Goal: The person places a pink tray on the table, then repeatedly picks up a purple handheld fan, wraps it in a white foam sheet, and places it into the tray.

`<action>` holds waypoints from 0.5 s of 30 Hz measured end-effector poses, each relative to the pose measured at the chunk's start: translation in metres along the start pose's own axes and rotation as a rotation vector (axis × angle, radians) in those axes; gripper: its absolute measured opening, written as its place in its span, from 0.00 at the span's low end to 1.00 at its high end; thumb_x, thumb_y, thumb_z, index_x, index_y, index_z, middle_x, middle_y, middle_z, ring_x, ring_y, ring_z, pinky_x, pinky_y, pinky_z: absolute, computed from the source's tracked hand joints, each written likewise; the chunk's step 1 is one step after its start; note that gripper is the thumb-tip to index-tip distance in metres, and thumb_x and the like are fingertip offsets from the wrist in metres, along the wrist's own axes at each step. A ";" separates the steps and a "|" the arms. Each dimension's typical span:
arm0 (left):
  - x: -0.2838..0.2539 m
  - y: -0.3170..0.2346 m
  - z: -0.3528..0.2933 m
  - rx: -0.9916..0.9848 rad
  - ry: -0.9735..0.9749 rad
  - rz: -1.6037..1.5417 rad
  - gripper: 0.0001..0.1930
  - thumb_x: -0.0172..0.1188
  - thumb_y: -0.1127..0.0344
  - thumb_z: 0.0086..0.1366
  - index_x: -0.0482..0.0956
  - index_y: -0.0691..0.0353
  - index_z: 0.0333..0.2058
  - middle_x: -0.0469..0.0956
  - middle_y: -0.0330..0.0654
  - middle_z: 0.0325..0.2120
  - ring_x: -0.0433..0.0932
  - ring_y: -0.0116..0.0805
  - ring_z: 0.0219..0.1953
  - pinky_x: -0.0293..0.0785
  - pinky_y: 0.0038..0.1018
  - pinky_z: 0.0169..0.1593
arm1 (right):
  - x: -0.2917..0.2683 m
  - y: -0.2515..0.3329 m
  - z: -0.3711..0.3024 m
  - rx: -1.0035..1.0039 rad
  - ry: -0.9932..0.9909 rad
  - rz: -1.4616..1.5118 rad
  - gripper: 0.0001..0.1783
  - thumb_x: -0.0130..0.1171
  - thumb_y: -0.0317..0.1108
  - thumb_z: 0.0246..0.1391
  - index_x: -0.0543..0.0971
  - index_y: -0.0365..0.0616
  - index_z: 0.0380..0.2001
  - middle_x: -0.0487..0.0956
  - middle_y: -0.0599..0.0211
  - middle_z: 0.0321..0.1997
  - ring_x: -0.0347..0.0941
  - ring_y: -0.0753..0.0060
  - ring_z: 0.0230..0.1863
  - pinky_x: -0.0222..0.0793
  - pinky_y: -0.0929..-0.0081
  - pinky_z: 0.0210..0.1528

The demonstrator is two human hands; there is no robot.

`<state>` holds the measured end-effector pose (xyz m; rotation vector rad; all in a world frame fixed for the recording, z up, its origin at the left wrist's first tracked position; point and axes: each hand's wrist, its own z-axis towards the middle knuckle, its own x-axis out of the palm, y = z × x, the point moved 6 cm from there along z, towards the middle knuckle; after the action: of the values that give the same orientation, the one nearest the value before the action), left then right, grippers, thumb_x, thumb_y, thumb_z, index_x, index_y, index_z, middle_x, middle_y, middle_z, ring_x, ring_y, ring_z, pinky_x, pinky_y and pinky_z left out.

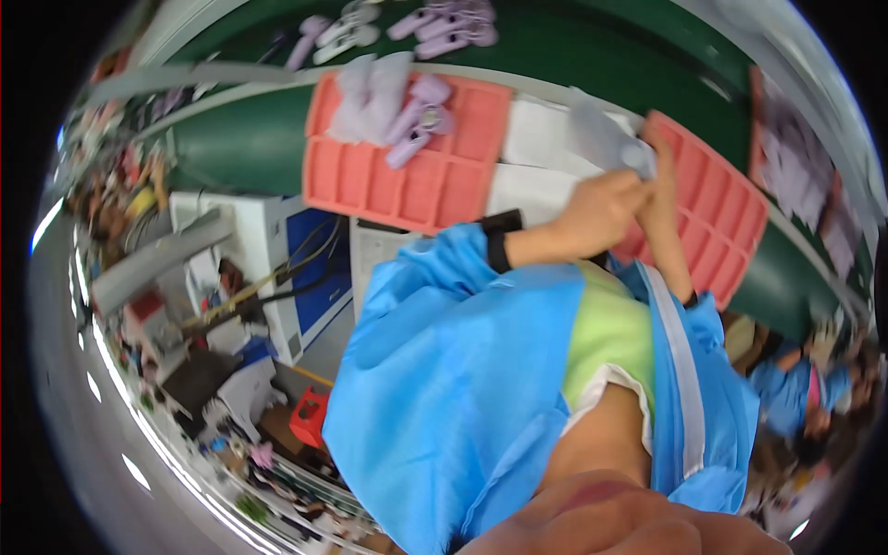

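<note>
My left hand (597, 213) is closed in a fist-like grip at the lower end of a translucent plastic bag (599, 131). Against the bag's right side, my right hand (659, 199) grips the same end with its fingers pointing up. Something pale shows through the plastic, but blur hides its kind. The bag is over white sheets (529, 192) between two pink compartment trays. On the left tray (344, 176) lie lilac handheld devices (412, 129) with a round head and a handle, beside others in frosted bags (370, 97). The right tray (717, 208) is beside my right hand.
Several lilac devices (453, 26) and a whitish one (348, 32) lie on the green surface (592, 55) beyond the trays. More bagged lilac pieces (795, 166) are at far right. A white-and-blue cabinet (287, 277) stands left; another person (795, 393) is at right.
</note>
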<state>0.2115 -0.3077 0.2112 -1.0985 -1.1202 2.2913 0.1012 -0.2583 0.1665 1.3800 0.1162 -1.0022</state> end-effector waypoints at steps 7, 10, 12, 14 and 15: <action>0.005 0.024 0.022 -0.286 0.015 -0.354 0.11 0.58 0.80 0.54 0.81 0.65 0.36 0.76 0.44 0.26 0.75 0.36 0.25 0.72 0.25 0.29 | 0.003 -0.001 -0.003 0.051 0.028 -0.062 0.45 0.69 0.27 0.32 0.62 0.39 0.58 0.68 0.46 0.47 0.65 0.42 0.51 0.63 0.58 0.53; 0.003 0.022 0.015 -0.272 0.051 -0.303 0.12 0.59 0.79 0.53 0.81 0.65 0.37 0.76 0.44 0.28 0.75 0.35 0.25 0.72 0.24 0.30 | -0.003 -0.007 -0.008 0.074 0.022 -0.006 0.44 0.71 0.28 0.31 0.63 0.36 0.55 0.69 0.46 0.46 0.66 0.42 0.48 0.65 0.59 0.50; 0.011 0.019 0.010 -0.208 0.156 -0.271 0.15 0.61 0.78 0.52 0.80 0.63 0.40 0.76 0.43 0.31 0.76 0.36 0.28 0.72 0.23 0.29 | -0.010 -0.012 -0.011 0.093 0.020 -0.013 0.42 0.72 0.29 0.31 0.64 0.33 0.52 0.69 0.46 0.45 0.68 0.43 0.46 0.67 0.60 0.47; 0.009 0.009 0.012 -0.239 0.104 -0.225 0.16 0.62 0.77 0.50 0.79 0.62 0.41 0.75 0.44 0.33 0.76 0.38 0.30 0.73 0.26 0.32 | -0.016 -0.011 -0.011 0.173 -0.028 -0.034 0.41 0.72 0.29 0.31 0.64 0.33 0.51 0.69 0.46 0.45 0.69 0.43 0.46 0.68 0.60 0.46; 0.005 0.003 0.014 -0.272 0.042 -0.177 0.17 0.62 0.76 0.49 0.79 0.61 0.41 0.75 0.44 0.36 0.76 0.40 0.33 0.73 0.29 0.34 | -0.020 -0.011 -0.010 0.244 -0.069 -0.054 0.40 0.72 0.29 0.31 0.64 0.33 0.50 0.69 0.46 0.45 0.69 0.44 0.45 0.68 0.59 0.45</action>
<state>0.1979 -0.3137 0.2115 -1.0875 -1.4816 2.0143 0.0870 -0.2377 0.1676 1.5687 -0.0218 -1.1358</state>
